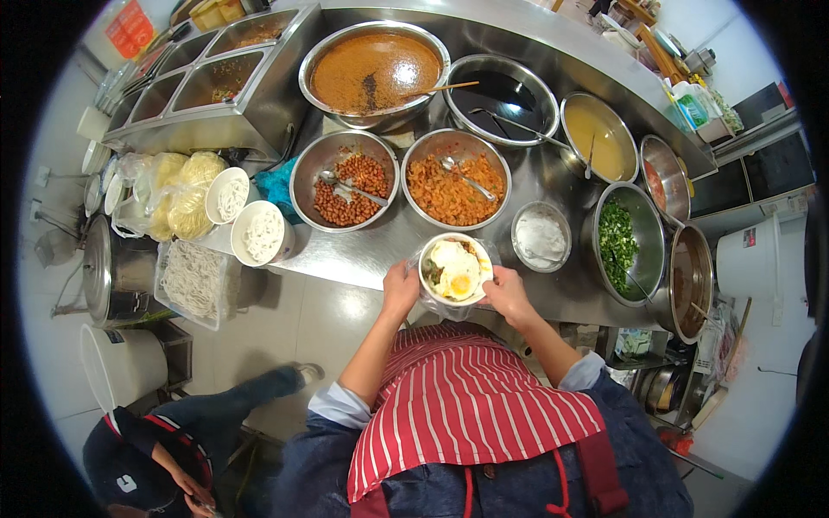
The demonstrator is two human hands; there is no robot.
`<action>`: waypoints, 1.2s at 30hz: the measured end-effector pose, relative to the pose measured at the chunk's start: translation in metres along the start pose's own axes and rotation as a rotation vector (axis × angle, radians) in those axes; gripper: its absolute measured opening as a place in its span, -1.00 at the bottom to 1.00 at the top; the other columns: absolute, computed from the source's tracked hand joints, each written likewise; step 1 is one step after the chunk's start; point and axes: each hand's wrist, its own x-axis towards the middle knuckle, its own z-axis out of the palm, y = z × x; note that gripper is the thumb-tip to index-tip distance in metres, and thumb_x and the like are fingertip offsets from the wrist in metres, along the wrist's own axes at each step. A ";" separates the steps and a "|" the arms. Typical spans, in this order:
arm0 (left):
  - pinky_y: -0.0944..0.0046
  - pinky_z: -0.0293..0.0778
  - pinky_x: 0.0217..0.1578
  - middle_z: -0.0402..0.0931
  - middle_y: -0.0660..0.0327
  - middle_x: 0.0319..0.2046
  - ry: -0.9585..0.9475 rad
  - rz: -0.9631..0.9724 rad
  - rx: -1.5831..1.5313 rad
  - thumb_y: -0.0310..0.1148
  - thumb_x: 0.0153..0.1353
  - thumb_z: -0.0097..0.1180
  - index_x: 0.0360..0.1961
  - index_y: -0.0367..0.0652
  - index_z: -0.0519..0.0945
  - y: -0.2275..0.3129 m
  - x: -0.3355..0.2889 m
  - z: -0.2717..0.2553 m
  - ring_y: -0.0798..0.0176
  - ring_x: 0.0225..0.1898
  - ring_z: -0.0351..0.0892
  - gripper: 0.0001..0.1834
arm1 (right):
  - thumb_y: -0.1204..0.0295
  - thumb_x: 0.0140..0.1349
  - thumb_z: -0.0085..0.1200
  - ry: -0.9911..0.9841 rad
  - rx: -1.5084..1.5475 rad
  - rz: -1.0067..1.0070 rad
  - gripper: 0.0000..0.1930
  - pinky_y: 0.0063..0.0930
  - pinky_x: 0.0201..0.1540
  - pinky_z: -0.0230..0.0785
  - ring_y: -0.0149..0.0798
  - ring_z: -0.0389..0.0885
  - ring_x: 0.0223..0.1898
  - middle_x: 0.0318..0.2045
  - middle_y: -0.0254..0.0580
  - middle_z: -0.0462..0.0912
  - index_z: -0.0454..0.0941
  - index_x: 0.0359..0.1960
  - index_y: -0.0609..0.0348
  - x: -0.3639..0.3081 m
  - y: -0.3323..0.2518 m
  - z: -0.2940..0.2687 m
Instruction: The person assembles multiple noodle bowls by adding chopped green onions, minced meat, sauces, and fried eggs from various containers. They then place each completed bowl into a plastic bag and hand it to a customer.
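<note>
In front of my waist, at the counter's front edge, is a white bowl (439, 298) holding a fried egg (455, 274) and other toppings. A clear plastic bag (426, 302) shows around the bowl's lower part. My left hand (401, 290) grips the bowl and bag from the left. On the opposite side my right hand (508, 295) has its fingers closed at the bowl's rim. Just beyond it stand a steel bowl of orange-red chopped topping with a spoon (466, 177) and a small steel bowl of white powder (541, 236).
Beans fill a steel bowl (345, 183); chopped greens (618, 242) are to the right. Large basins of brown sauce (376, 73) and dark liquid (501, 93) stand behind. Two noodle bowls (262, 233) and a noodle tub (192, 281) are left. Another person (155, 457) is at lower left.
</note>
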 end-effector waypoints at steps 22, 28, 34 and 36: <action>0.36 0.41 -0.34 0.52 0.27 -0.51 -0.136 -0.011 -0.272 -0.34 0.16 0.08 -0.43 -0.24 0.53 0.093 -0.066 -0.046 0.36 -0.44 0.48 -0.83 | 0.41 0.28 -0.17 0.121 0.017 -0.420 -0.80 -0.49 -0.44 0.31 -0.40 0.50 -0.52 -0.60 -0.22 0.55 0.42 -0.42 0.27 -0.009 -0.044 -0.008; 0.47 0.35 -0.29 0.45 0.28 -0.36 -0.366 0.067 -0.325 -0.41 0.17 0.09 -0.18 -0.25 0.41 0.120 -0.080 -0.009 0.48 -0.32 0.40 -0.77 | 0.53 0.24 -0.14 -0.094 0.070 -0.358 -0.70 -0.55 -0.41 0.37 -0.44 0.51 -0.52 -0.57 -0.22 0.54 0.21 0.01 0.27 -0.037 -0.066 0.007; 0.38 0.41 -0.15 0.40 0.21 -0.22 -0.330 0.090 -0.494 -0.48 0.13 0.09 -0.06 -0.25 0.32 0.125 -0.088 -0.021 0.41 -0.20 0.41 -0.64 | 0.59 0.17 -0.08 -0.237 0.270 -0.296 -0.50 -0.66 -0.45 0.30 -0.53 0.45 -0.51 -0.44 -0.25 0.56 0.14 0.17 0.19 -0.051 -0.083 -0.012; 0.36 0.42 -0.18 0.41 0.26 -0.34 -0.323 0.087 -0.448 -0.53 0.10 0.08 -0.05 -0.23 0.32 0.124 -0.089 -0.020 0.41 -0.26 0.43 -0.64 | 0.57 0.16 -0.05 -0.262 0.233 -0.248 -0.60 -0.71 -0.47 0.26 -0.58 0.41 -0.51 -0.44 -0.33 0.54 0.29 0.07 0.22 -0.046 -0.082 -0.012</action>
